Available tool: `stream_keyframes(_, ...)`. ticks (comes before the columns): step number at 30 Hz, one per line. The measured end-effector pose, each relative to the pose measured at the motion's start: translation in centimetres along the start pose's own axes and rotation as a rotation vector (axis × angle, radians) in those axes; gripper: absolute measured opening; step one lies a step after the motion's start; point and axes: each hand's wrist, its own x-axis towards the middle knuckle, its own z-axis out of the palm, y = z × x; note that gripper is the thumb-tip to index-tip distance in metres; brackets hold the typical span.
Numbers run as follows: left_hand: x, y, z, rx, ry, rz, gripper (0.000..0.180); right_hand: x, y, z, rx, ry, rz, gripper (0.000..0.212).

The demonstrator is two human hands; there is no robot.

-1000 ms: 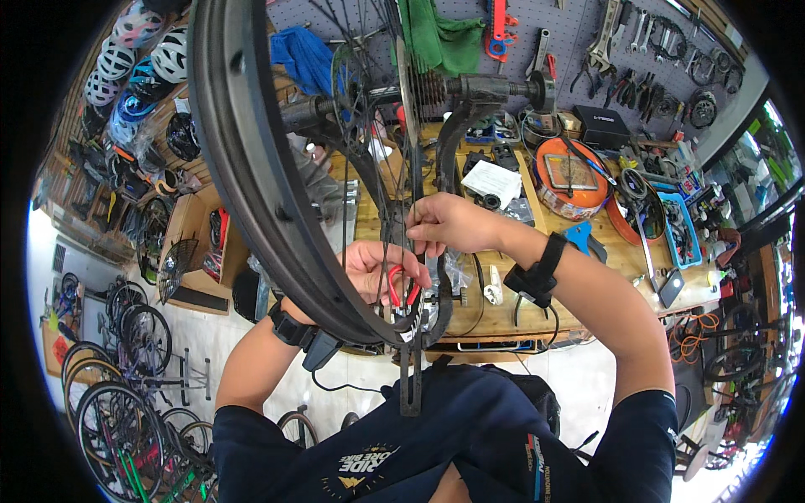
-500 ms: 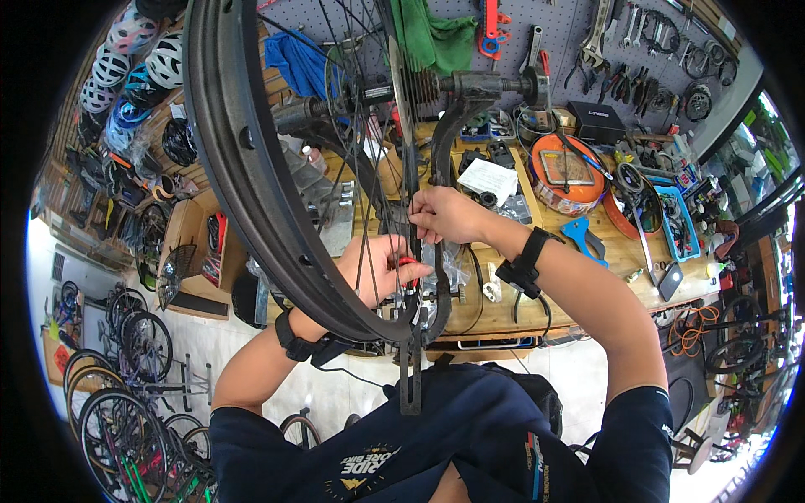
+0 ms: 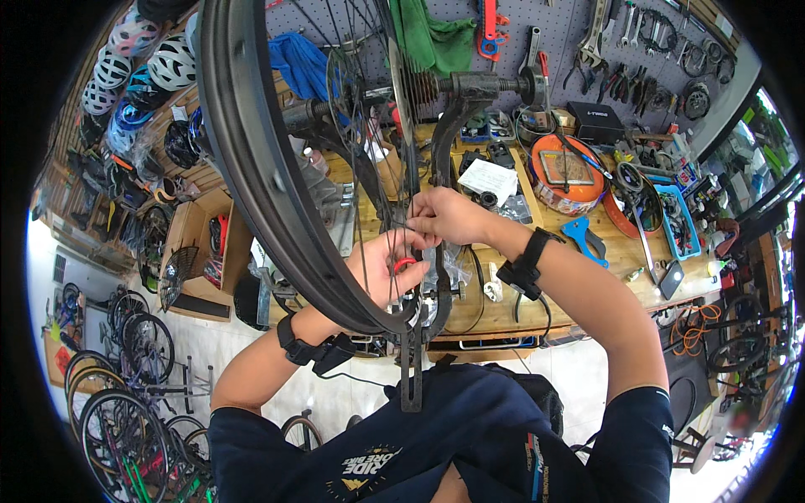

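Note:
A bicycle wheel with a black rim [image 3: 251, 151] and thin spokes stands upright in a dark truing stand [image 3: 457, 105], its cassette [image 3: 423, 88] at the hub. My left hand [image 3: 377, 267] reaches among the spokes at the near side of the wheel. It is curled around a small red spoke wrench [image 3: 404, 264], with the fingertips near the other hand. From the right, my right hand [image 3: 451, 216] is closed in a pinch beside the spokes. What lies between its fingertips is hidden.
Behind the wheel, a wooden bench [image 3: 503, 314] carries an orange round tray [image 3: 579, 197], a blue tool [image 3: 584, 241], a blue bin [image 3: 677, 220] and plastic bags. Tools hang on a pegboard. A cardboard box [image 3: 189, 281], helmets [image 3: 172, 63] and bicycles [image 3: 126, 419] are at left.
The rim has shifted slightly to the right in view. My left fingers have moved up toward my right fingertips, and the red wrench shows more of its ring. My right hand has barely moved.

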Motion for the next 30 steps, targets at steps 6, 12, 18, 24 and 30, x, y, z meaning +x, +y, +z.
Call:
stream_keyframes(6,-0.1,3.5,-2.7,-0.575,-0.363,-0.293,0.037,-1.9,-2.1,-0.4,0.030,-0.044,0.022,0.015)
stream_keyframes(12,-0.5,1.6,-3.1,-0.823,-0.418,-0.312,0.038,-1.9,-2.4,-0.2,0.113,-0.095,0.042,0.015)
stream_keyframes(18,-0.1,1.6,-2.9,-0.614,-0.340,-0.303,0.029,-1.6,-1.9,-0.3,0.028,-0.062,0.083,0.014)
stream_keyframes(24,1.1,-1.6,-1.3,0.030,-0.139,-0.324,0.032,0.5,-0.2,-0.3,-0.016,0.012,0.096,0.013)
stream_keyframes(30,1.8,-1.2,0.2,0.420,0.095,-0.146,0.051,-0.9,-0.2,-1.7,-0.475,0.026,0.044,0.022)
